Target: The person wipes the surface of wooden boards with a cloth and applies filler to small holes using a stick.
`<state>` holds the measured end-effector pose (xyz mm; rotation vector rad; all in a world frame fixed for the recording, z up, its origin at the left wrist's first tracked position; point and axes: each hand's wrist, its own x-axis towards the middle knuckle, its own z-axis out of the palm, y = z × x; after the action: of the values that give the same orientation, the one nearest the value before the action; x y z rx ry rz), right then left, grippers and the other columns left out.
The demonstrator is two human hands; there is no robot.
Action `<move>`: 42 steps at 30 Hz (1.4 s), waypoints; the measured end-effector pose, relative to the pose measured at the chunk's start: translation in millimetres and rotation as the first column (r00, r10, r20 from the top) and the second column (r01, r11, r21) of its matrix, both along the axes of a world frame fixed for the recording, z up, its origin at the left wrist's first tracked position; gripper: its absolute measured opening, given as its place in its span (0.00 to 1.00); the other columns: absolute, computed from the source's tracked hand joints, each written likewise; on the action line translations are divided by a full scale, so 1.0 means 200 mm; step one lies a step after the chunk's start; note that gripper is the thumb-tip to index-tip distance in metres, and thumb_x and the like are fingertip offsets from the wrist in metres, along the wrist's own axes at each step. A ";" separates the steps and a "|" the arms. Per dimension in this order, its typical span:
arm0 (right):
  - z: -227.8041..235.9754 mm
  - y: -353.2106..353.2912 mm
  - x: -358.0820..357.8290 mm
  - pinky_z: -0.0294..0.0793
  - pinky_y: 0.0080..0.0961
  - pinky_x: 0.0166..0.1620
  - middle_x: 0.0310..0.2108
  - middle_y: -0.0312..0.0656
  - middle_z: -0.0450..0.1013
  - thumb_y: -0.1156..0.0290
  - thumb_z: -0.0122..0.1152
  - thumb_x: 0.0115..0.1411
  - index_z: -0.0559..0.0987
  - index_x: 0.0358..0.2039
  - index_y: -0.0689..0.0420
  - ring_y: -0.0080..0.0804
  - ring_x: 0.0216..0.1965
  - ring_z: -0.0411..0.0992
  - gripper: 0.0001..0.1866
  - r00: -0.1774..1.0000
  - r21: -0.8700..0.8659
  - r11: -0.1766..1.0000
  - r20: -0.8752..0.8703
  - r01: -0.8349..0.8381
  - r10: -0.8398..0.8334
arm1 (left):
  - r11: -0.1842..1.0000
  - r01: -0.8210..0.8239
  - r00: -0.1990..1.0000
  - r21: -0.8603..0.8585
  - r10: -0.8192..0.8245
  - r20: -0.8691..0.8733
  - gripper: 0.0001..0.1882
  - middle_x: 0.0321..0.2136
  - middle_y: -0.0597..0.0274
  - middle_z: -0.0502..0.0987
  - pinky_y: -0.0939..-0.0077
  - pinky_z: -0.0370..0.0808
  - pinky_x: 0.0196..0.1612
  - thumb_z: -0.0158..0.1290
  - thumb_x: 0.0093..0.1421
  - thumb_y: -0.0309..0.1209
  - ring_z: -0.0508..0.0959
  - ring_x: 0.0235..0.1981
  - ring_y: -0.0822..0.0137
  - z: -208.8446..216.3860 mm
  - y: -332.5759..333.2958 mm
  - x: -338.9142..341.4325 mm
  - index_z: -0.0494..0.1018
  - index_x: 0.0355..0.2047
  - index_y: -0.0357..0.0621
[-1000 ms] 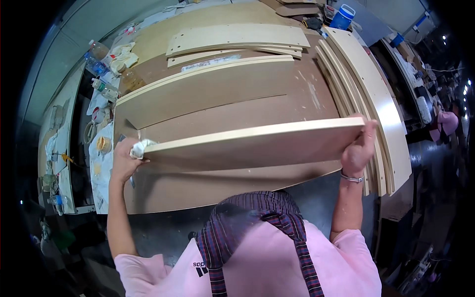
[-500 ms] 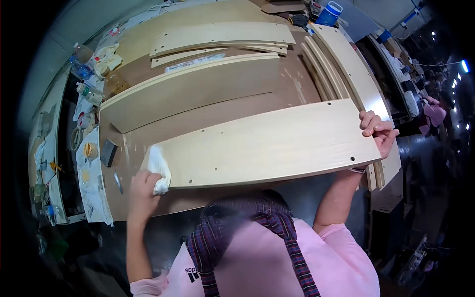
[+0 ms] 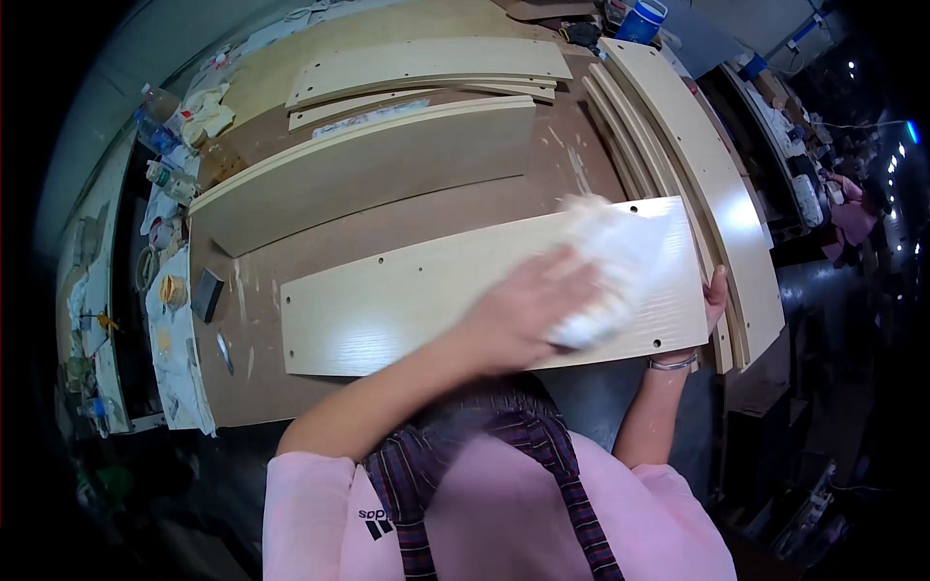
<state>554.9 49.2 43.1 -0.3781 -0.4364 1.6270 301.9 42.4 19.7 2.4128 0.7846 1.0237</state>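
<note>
A long pale wooden board (image 3: 387, 315) with dark holes near its ends lies before me, over the table's near edge. My left hand (image 3: 538, 300), smeared by motion, presses a crumpled white cloth (image 3: 620, 276) onto the board's face towards its right end. The fingers are closed on the cloth. At that right end my right hand (image 3: 716, 298) grips the board's edge. Its thumb shows at the side, while the other fingers are hidden beneath or behind the board.
Another board (image 3: 378, 165) stands on its long edge behind. Stacked boards lie at the back (image 3: 426, 70) and along the right (image 3: 697, 184). A dark block (image 3: 206, 295), a small blade-like tool (image 3: 225, 353) and bottles (image 3: 172, 181) are at the left. A blue jug (image 3: 641, 21) stands far right.
My left hand has swept the cloth from the board's left end to near its right end. The board's near side has tipped slightly, and my right hand has shifted lower around its end.
</note>
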 end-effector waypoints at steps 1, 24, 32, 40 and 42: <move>-0.02 -0.02 0.00 0.68 0.44 0.57 0.52 0.58 0.69 0.49 0.45 0.63 0.64 0.59 0.67 0.50 0.54 0.69 0.35 0.999 0.024 1.000 -0.034 -0.001 0.002 | 0.984 -0.161 0.986 -0.079 0.156 -0.062 0.28 0.58 0.52 0.66 0.59 0.58 0.64 0.58 0.52 0.32 0.63 0.62 0.50 -0.11 0.02 -0.17 0.69 0.55 0.44; -0.14 0.01 0.03 0.57 0.44 0.64 0.67 0.51 0.48 0.46 0.49 0.62 0.41 0.68 0.57 0.47 0.64 0.55 0.45 0.995 0.034 0.998 -0.086 -0.045 0.048 | 0.983 -0.175 0.976 -0.049 0.180 0.123 0.26 0.54 0.47 0.69 0.58 0.64 0.60 0.53 0.50 0.25 0.67 0.57 0.47 0.20 0.25 0.07 0.71 0.52 0.47; -0.16 0.03 -0.01 0.48 0.46 0.67 0.68 0.54 0.44 0.36 0.46 0.58 0.46 0.68 0.58 0.50 0.68 0.47 0.49 0.997 -0.037 0.999 0.073 0.025 -0.022 | 0.999 0.036 0.959 -0.018 -0.039 -0.279 0.29 0.58 0.64 0.68 0.48 0.61 0.60 0.54 0.47 0.29 0.66 0.61 0.55 -0.18 -0.23 -0.21 0.73 0.52 0.63; -0.15 0.06 0.03 0.56 0.43 0.64 0.67 0.57 0.46 0.47 0.52 0.58 0.47 0.68 0.59 0.48 0.66 0.53 0.46 0.998 0.065 0.997 0.049 -0.052 0.049 | 0.461 -0.855 0.519 -0.240 0.744 -0.421 0.20 0.49 0.46 0.74 0.60 0.69 0.55 0.48 0.58 0.27 0.74 0.51 0.48 -0.64 -1.21 -1.32 0.71 0.51 0.37; -0.16 0.07 0.06 0.60 0.42 0.62 0.65 0.57 0.51 0.51 0.52 0.58 0.49 0.67 0.60 0.47 0.64 0.57 0.43 0.996 0.074 0.994 -0.034 -0.075 0.077 | 0.178 -0.642 0.510 -0.746 0.825 -0.242 0.19 0.44 0.50 0.76 0.64 0.72 0.50 0.47 0.61 0.29 0.76 0.46 0.54 -0.61 -1.23 -1.21 0.70 0.51 0.34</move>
<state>566.4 62.5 11.3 -0.2789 -0.4854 1.6844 59.8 -203.8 -102.3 1.0144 1.9569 0.9006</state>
